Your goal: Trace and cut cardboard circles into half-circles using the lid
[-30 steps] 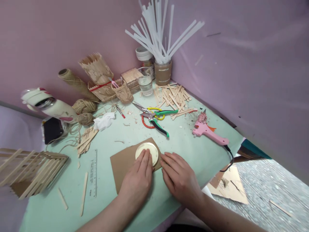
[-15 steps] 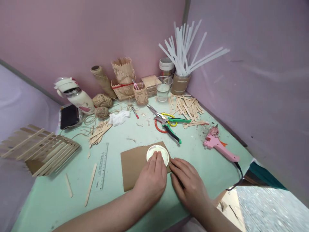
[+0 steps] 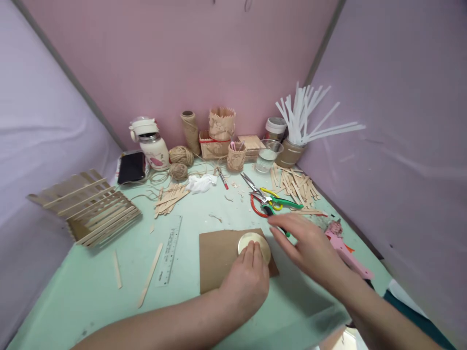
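My left hand (image 3: 250, 279) holds down a round pale lid-like disc (image 3: 265, 249) with its fingertips bunched on top. Under the disc lies a flat piece of brown cardboard (image 3: 217, 250) on the green table cover. My right hand (image 3: 304, 240) is raised off the table to the right of the cardboard, thumb and fingers apart, nothing seen in it. Its fingertips overlap the black handle of the green-and-black cutters (image 3: 288, 201) in view; whether they touch cannot be told. Scissors (image 3: 257, 209) with red and yellow handles lie crossed with the cutters.
At the right lies a pink glue gun (image 3: 346, 253), partly behind my right forearm. Craft sticks (image 3: 297, 184), a cup of water (image 3: 265, 160) and a pot of white strips (image 3: 292, 153) stand behind. Leftward are a clear ruler (image 3: 170, 253) and a slatted stick basket (image 3: 109, 218).
My right hand has left the cardboard's right edge and moved up and forward toward the cutters, its fingers spreading. My left hand stays on the disc. The camera view has shifted.
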`<state>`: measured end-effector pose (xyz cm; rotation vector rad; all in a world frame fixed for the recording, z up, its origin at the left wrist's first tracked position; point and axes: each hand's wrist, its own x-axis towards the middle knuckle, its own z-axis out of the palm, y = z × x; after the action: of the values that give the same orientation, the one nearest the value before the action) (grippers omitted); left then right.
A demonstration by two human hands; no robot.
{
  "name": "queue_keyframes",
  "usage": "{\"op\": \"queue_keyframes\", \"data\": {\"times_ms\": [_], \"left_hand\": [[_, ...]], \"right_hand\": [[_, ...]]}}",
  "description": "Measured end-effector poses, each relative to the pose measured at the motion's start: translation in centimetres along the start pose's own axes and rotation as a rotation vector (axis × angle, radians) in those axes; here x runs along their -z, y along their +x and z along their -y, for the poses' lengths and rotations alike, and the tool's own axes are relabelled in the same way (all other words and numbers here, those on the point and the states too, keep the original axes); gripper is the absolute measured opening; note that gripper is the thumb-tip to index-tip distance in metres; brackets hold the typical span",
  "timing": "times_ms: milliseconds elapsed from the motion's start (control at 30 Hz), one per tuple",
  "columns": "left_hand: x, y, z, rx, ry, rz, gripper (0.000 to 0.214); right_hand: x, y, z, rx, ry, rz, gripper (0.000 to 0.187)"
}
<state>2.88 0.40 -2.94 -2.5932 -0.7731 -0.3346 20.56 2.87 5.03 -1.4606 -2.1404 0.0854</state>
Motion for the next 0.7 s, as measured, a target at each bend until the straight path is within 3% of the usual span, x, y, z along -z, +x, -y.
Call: {"op": "queue_keyframes", "data": {"times_ms": [100,200,300,400,500,600,700], "left_hand": [[-0.3,0.0,-0.1,-0.013,-0.012,0.02,0.036],[-0.3,0.2,-0.1,-0.027,-0.053,0.078,0.035],[-0.1,0.4,0.0,-0.024,-0.084,0.121,0.034],[0.1,0.5,0.1,-0.025,-0.094,0.131,0.035],[0.2,0.6,0.0,-0.011,-0.1,0.138,0.035],[0.3,0.7,0.0,0.002,-0.104,0.136,0.033],[0.4,0.8,0.1,-0.003,-0.131,0.139,0.031]], "right_hand": [[-1.3,7.1,-0.2,-0.127,-0.075,0.302,0.019],[-4.7,13.9,-0.1,-0.153,-0.104,0.383,0.02],[-8.8,18.0,0.3,-0.221,-0.17,0.426,0.027],[-11.8,19.6,0.9,-0.285,-0.22,0.465,0.036],[-12.6,20.0,1.3,-0.313,-0.235,0.496,0.036],[-11.2,19.9,1.6,-0.299,-0.197,0.547,0.036],[-7.9,18.9,1.4,-0.268,-0.108,0.611,0.021]]}}
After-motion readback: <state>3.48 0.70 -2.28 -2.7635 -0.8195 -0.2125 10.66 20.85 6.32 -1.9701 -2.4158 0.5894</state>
